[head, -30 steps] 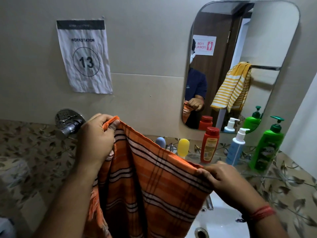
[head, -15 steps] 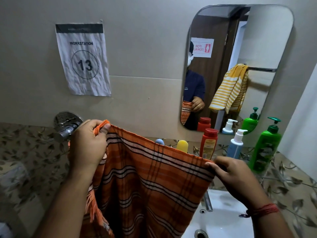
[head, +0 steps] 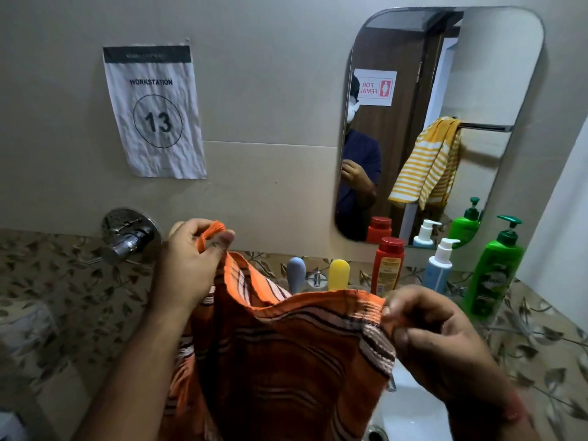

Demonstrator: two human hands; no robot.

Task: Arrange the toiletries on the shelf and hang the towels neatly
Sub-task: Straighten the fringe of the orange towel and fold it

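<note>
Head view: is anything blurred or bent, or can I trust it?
Head view: the right hand pinching the orange striped cotton towel is motion-smeared at the fingertips; the left hand is sharper; the rounded wall mirror leans from wide-angle distortion; lighting is dim and even, without glare.

- My left hand [head: 187, 265] is raised ahead of me, its back towards the camera, thumb and forefinger pinching one top corner of the orange striped towel [head: 286, 361].
- My right hand [head: 436, 342] sits lower and nearer, fingers curled, pinching the opposite corner.
- Both bare forearms reach up from the bottom edge.
- A red thread band circles my right wrist.
</note>
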